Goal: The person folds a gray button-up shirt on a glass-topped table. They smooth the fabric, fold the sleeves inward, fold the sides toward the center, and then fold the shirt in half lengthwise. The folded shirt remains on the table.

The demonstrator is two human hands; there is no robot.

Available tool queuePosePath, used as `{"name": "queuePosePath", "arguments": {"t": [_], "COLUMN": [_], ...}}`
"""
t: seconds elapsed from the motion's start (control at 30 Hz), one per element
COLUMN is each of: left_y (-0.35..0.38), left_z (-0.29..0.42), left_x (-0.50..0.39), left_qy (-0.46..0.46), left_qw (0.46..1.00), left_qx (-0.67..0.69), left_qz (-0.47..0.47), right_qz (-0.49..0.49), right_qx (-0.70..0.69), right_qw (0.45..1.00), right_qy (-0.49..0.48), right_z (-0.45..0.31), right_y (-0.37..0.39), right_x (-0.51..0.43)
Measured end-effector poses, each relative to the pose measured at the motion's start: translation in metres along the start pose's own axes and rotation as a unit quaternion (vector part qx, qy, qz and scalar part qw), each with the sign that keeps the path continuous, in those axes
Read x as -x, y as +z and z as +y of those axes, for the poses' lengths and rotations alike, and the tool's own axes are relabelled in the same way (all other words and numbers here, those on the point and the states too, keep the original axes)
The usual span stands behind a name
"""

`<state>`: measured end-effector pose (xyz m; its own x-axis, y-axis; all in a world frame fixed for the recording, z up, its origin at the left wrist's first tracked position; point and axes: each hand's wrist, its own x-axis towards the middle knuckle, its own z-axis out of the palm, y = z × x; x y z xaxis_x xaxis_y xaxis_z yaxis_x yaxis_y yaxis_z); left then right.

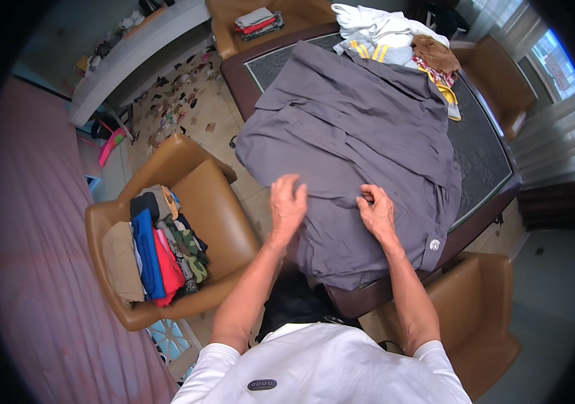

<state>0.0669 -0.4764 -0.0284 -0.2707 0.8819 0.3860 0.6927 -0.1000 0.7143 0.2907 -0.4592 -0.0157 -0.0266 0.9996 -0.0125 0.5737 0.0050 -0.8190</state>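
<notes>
A large dark grey garment lies spread and creased over the table, its near and left edges hanging past the table's rim. It bears a small white emblem near its lower right edge. Over its left near part is my left hand, fingers apart and holding nothing. To the right, above the cloth, my right hand has its thumb and fingers bent close together; whether a bit of cloth is between them cannot be told. At the table's far end sits a heap of clothes, with a white garment and a brown one.
The maroon-rimmed table has a dark patterned top. On the left, a tan armchair holds folded clothes. Another armchair stands close on the right. Folded clothes rest on a far chair. Scraps litter the floor.
</notes>
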Motion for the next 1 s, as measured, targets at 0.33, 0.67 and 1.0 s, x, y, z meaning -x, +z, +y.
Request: {"name": "queuePosePath", "arguments": {"t": [0.33,0.67,1.0], "left_y": [-0.013,-0.008,-0.108], "left_z": [-0.125,-0.165,-0.116], "left_x": [-0.076,-0.076,-0.047], "left_qy": [-0.58,-0.469,-0.286], "left_qw": [0.754,0.649,0.872], "left_qx": [0.263,0.544,0.358], "left_qz": [0.163,0.252,0.173], "right_qz": [-0.112,-0.139,-0.147], "right_qx": [-0.092,0.134,0.03], "right_qw": [0.989,0.958,0.983], "right_qy": [0.003,-0.212,-0.109], "right_z": [-0.095,-0.159,-0.155], "right_y": [0.076,0.161,0.179], "right_x": [-0.08,-0.156,-0.165]}}
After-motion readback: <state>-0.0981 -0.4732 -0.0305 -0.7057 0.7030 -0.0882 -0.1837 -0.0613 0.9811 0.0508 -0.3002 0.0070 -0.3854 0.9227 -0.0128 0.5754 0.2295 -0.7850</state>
